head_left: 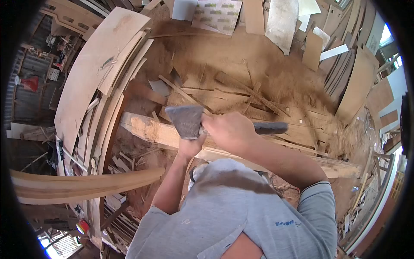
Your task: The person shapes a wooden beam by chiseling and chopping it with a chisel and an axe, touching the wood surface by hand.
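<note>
Axe: before the left part of the beam, flared edge facing left
Right hand: 1 fist clenched round the axe handle, its end jutting to the right
Left hand: just below the axe head; partly hidden, grip cannot be told
Open room: ground beyond, between stacked sheets and leaning boards
Materials: dark wedge-shaped head; pale beam, tapered end; powdery brown ground

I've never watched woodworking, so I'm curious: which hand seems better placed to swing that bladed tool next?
Probably the right hand: it is closed around the handle of the bladed tool. The left hand is at the tool's head end, near the timber.
</note>
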The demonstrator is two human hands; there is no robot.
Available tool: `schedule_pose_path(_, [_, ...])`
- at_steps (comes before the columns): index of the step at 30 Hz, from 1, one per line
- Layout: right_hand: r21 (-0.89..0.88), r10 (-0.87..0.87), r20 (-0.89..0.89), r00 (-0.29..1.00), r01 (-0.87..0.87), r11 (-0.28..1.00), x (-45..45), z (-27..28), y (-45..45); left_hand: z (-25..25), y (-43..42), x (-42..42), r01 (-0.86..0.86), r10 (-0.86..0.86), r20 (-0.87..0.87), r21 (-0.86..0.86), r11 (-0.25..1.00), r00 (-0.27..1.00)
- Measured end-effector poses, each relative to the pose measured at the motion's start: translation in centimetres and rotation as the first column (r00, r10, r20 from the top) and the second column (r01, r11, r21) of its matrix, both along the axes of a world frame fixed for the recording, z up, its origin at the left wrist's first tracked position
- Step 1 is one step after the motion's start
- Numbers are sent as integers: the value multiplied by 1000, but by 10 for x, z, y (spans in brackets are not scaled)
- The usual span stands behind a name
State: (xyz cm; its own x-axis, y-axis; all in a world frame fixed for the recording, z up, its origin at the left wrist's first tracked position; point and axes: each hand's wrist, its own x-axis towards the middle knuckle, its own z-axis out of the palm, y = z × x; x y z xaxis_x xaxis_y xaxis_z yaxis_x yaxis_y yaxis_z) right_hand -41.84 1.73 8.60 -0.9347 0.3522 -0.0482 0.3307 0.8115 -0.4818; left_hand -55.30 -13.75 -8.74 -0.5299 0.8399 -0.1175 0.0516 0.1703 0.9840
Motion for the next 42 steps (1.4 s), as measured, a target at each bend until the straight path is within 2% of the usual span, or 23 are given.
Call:
schedule_pose_path(1, [-6,22,99,995,-21,1000,0,-3,1,-4,1,-1,-3,3,-9,3,1000,1000])
schedule_pose_path(3, [5,-46,7,999,46,999,3,6,8,-10,4,-2,-10,10,-28,8,1000,1000])
schedule_pose_path(4, [-1,-73,-33,997,73,997,5,14,8,-12,3,-2,-37,38,33,-28,999,999])
schedule_pose_path(6, [-16,-152,-319,935,155,988,6,34,11,-4,-2,-6,35,-13,105,-212,977,994])
schedule_pose_path(7, [-28,-186,-457,870,195,980,4,39,12,-5,-4,-5,13,5,110,-162,987,994])
schedule_pose_path(8, [-145,-275,-571,773,235,961,3,39,9,-7,-3,-2,-7,20,115,-107,994,993])
schedule_pose_path(10, [-79,-141,-526,839,117,990,4,4,6,-12,-3,4,-50,46,137,24,998,990])
schedule_pose_path(11, [-46,-75,-502,862,60,997,7,-15,5,-2,-6,5,26,-26,-4,15,1000,1000])
schedule_pose_path(12, [110,100,-129,987,-86,990,19,-25,1,12,-6,4,99,-98,-148,1,995,984])
schedule_pose_path(14, [5,158,99,982,-159,987,22,-20,-6,-38,-34,19,63,-86,-597,-60,996,797])
schedule_pose_path(15, [-51,180,208,961,-173,984,19,-18,-6,-28,-36,21,59,-54,-656,-14,998,753])
schedule_pose_path(16, [-31,144,150,978,-141,990,15,-16,2,-11,-25,22,56,-4,-707,50,997,708])
schedule_pose_path(18, [-84,115,68,991,-109,990,19,-21,-13,-29,-39,27,-63,81,-589,52,997,804])
schedule_pose_path(19, [-152,68,15,998,-65,986,21,-18,-20,-35,-46,26,-148,150,-321,30,988,935])
schedule_pose_path(21, [-230,-47,-115,992,19,973,9,4,-9,-34,-38,8,-241,254,-62,165,956,965])
schedule_pose_path(24, [-223,-126,-199,972,80,972,8,29,5,17,-31,-15,-116,115,184,-2,993,976])
schedule_pose_path(27, [-219,-151,-252,956,96,971,7,37,10,32,-17,-16,-32,37,109,-44,999,993])
schedule_pose_path(32, [-199,-154,-292,944,97,975,12,37,10,-8,-9,-15,-19,29,113,-90,996,993])
schedule_pose_path(35, [-54,-118,-139,983,112,992,12,4,2,-28,-7,-8,-21,23,76,-20,1000,997])
schedule_pose_path(37, [-21,-54,16,998,54,998,12,-20,0,-24,-2,-3,7,-7,16,14,1000,1000])
schedule_pose_path(38, [-6,-20,92,996,21,1000,13,-25,0,-31,-3,-1,18,-17,-52,10,1000,999])
schedule_pose_path(40, [-34,-1,76,997,3,999,16,-19,-1,-29,-5,4,41,-25,-260,56,998,965])
schedule_pose_path(42, [-66,-32,-4,999,31,997,17,-8,2,-34,-6,3,37,-36,-21,28,999,999])
